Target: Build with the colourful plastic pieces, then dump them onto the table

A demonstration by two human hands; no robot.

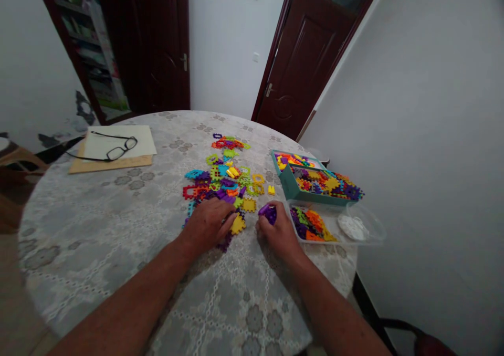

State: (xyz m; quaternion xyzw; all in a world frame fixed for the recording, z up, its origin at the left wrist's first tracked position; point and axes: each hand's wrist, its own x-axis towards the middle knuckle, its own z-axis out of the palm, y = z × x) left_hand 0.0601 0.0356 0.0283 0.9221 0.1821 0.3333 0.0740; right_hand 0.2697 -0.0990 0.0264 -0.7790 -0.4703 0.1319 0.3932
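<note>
A pile of colourful plastic building pieces (216, 172), many with toothed edges, lies on the patterned cloth. My left hand (210, 220) rests on its near side with the fingers stretched over purple pieces; the fingertips are partly hidden. Just beside those fingers are a yellow toothed piece (238, 224) and another yellow square (249, 205). To the right of the pile, my right hand (279, 231) is closed around a purple piece (268, 213), held between thumb and fingers a little above or at the cloth. A small yellow piece (271, 190) lies beyond it.
On the right stand a green box (315, 196) full of gears, its shallow tray (277, 156) behind, and a clear plastic container (315, 242) with pieces and a white bundle (353, 227). Glasses (116, 153) lie on papers (145, 140) at the left of the round table (98, 230).
</note>
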